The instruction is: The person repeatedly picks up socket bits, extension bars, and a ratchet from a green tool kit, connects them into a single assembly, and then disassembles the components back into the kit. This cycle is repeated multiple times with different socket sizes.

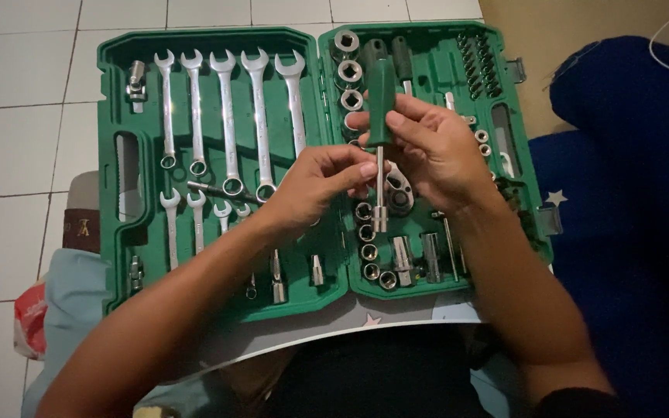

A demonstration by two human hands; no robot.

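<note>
My right hand (435, 151) grips the green handle of a spinner driver (381, 93) held upright over an open green tool case (315, 298). My left hand (315, 182) pinches the driver's steel shaft near its middle with thumb and fingers. A small socket (380, 219) sits on the shaft's lower end. Under my hands, partly hidden, lies a ratchet head (398, 193) in the case's right half.
Several combination wrenches (228, 116) fill the case's left half. Rows of sockets (348, 73) and bits (478, 62) line the right half. The case rests on my lap over a white tiled floor (17, 116). A dark blue cushion (629, 155) is at the right.
</note>
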